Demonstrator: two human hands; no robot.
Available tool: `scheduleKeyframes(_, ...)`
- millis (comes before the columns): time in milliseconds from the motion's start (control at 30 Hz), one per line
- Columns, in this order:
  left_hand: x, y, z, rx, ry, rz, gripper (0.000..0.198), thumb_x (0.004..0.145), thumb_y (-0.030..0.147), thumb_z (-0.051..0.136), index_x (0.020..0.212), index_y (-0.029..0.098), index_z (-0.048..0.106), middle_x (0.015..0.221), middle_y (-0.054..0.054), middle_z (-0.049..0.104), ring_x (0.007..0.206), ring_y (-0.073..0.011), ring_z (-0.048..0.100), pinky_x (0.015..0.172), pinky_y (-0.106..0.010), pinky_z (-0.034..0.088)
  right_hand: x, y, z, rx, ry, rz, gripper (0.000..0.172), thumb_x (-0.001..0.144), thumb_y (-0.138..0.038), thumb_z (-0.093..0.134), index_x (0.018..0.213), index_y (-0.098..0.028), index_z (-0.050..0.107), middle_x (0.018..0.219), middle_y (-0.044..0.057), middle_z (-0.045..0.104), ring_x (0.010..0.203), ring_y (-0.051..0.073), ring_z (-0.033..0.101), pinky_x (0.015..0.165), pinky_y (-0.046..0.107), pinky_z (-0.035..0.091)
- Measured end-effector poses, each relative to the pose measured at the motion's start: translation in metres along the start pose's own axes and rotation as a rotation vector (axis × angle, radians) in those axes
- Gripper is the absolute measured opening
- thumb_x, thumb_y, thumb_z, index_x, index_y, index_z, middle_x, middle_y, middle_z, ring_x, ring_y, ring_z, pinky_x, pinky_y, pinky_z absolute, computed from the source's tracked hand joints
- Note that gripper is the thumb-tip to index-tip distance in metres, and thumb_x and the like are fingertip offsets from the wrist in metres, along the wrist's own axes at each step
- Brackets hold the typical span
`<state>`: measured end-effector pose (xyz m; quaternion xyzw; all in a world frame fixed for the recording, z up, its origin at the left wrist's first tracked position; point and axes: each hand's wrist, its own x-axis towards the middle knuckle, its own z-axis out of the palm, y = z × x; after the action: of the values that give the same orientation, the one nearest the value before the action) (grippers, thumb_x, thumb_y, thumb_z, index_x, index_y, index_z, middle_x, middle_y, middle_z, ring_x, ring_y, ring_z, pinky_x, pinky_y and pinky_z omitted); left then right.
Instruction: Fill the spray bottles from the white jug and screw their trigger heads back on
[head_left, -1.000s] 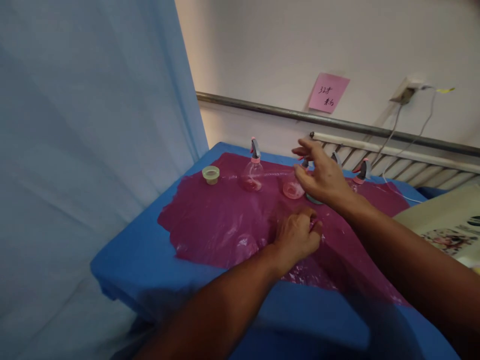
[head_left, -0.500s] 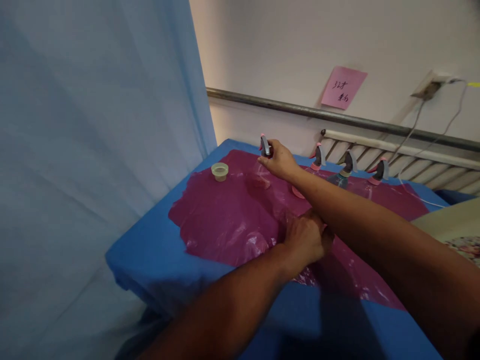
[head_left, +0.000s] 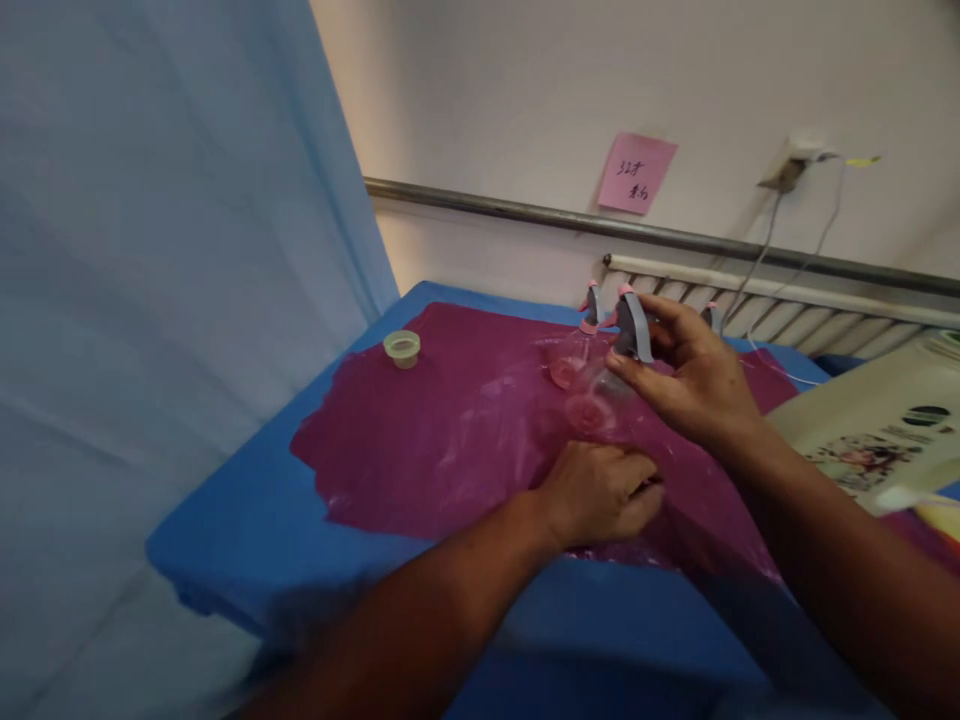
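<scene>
My right hand point(head_left: 694, 370) is wrapped round the neck of a clear spray bottle point(head_left: 631, 325) with a grey and pink trigger head and pink liquid at its base. Closer to me, my left hand point(head_left: 604, 495) is closed, low on the purple plastic sheet point(head_left: 442, 440), and seems to pinch a gathered part of it. Just behind the held bottle stands a similar spray bottle point(head_left: 591, 305) with pink liquid. Part of another trigger head point(head_left: 711, 317) shows past my right hand, which hides what lies behind it.
A pale green cap point(head_left: 402, 349) sits at the left of the sheet on the blue-covered table point(head_left: 225, 510). A large cream jug point(head_left: 877, 420) lies or leans at the right. Behind are a radiator point(head_left: 675, 275), a pipe and a socket with cables; a blue curtain point(head_left: 165, 250) hangs left.
My right hand has carried the spray bottle rightward and nearer, in front of the standing one. The left hand stays low on the sheet. The view has turned slightly right.
</scene>
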<state>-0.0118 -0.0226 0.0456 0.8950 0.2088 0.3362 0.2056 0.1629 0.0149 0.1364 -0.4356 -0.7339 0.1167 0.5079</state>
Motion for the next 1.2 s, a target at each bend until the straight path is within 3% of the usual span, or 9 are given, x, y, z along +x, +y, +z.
scheduleKeyframes(67,-0.001,0.002,-0.005,-0.059,0.074,0.029,0.025,0.116,0.039,0.064,0.103,0.023,0.078,0.097,-0.005,0.086,0.088,-0.0210,0.082,0.084,-0.034,0.065,-0.016,0.009,-0.012,-0.030,0.052,0.067,0.077,0.096,-0.053,0.094,0.164,-0.030,0.063,0.112,0.006,0.085,0.096,0.028,0.083,0.090,0.049,0.071)
scheduleKeyframes(167,0.000,0.001,-0.015,-0.081,0.310,-0.040,0.023,0.115,0.045,0.067,0.106,0.024,0.074,0.097,-0.005,0.081,0.087,-0.0205,0.078,0.087,-0.036,0.065,-0.034,0.022,-0.014,-0.001,0.064,0.152,0.082,0.096,-0.056,0.095,0.166,-0.030,0.061,0.108,0.005,0.086,0.090,0.026,0.082,0.087,0.048,0.070)
scheduleKeyframes(267,0.003,-0.007,-0.021,-0.033,0.503,-0.088,0.033,0.110,0.049,0.075,0.131,0.024,0.069,0.127,-0.012,0.080,0.118,-0.0285,0.080,0.107,-0.047,0.067,-0.046,0.026,-0.007,0.061,0.109,0.169,0.083,0.097,-0.057,0.094,0.167,-0.032,0.059,0.113,0.005,0.086,0.098,0.027,0.084,0.092,0.051,0.071)
scheduleKeyframes(367,0.004,-0.015,-0.020,-0.015,0.440,-0.133,0.065,0.105,0.044,0.082,0.160,0.022,0.054,0.160,-0.019,0.068,0.150,-0.0363,0.070,0.127,-0.059,0.060,-0.056,0.026,0.002,0.144,0.196,0.154,0.082,0.096,-0.052,0.096,0.167,-0.033,0.059,0.115,0.004,0.085,0.103,0.027,0.084,0.097,0.051,0.072)
scheduleKeyframes(467,0.003,-0.019,-0.015,-0.032,0.313,-0.188,0.077,0.098,0.034,0.087,0.166,0.024,0.050,0.167,-0.018,0.064,0.155,-0.0378,0.067,0.131,-0.061,0.057,-0.068,0.024,0.009,0.179,0.196,0.161,0.083,0.096,-0.044,0.096,0.169,-0.037,0.057,0.116,0.003,0.083,0.103,0.026,0.083,0.098,0.051,0.071)
scheduleKeyframes(667,0.006,-0.018,-0.014,-0.065,0.269,-0.208,0.050,0.100,0.028,0.082,0.146,0.023,0.063,0.141,-0.013,0.075,0.133,-0.0324,0.076,0.116,-0.050,0.064,-0.082,0.020,0.019,0.134,0.182,0.160,0.084,0.097,-0.040,0.093,0.172,-0.037,0.055,0.122,0.004,0.082,0.105,0.027,0.080,0.101,0.052,0.069)
scheduleKeyframes(833,0.008,-0.014,-0.016,-0.117,0.282,-0.208,0.051,0.097,0.021,0.081,0.145,0.025,0.065,0.144,-0.012,0.075,0.136,-0.0315,0.074,0.120,-0.050,0.061,-0.081,0.013,0.020,0.069,0.218,0.192,0.080,0.096,-0.035,0.091,0.169,-0.037,0.059,0.119,0.005,0.081,0.108,0.029,0.080,0.106,0.056,0.069)
scheduleKeyframes(1000,0.011,-0.011,-0.014,-0.166,0.303,-0.247,0.049,0.095,0.019,0.080,0.142,0.025,0.067,0.140,-0.009,0.076,0.128,-0.0285,0.077,0.113,-0.046,0.063,-0.081,0.012,0.022,0.091,0.249,0.220,0.075,0.098,-0.039,0.089,0.167,-0.039,0.059,0.117,0.003,0.082,0.108,0.028,0.082,0.107,0.057,0.069)
scheduleKeyframes(1200,0.009,-0.013,-0.012,-0.147,0.292,-0.306,0.055,0.098,0.028,0.081,0.149,0.026,0.063,0.142,-0.010,0.079,0.128,-0.0306,0.080,0.113,-0.049,0.066,-0.083,0.011,0.022,0.100,0.211,0.255,0.070,0.103,-0.043,0.083,0.169,-0.035,0.058,0.132,0.008,0.086,0.124,0.032,0.084,0.117,0.061,0.067)
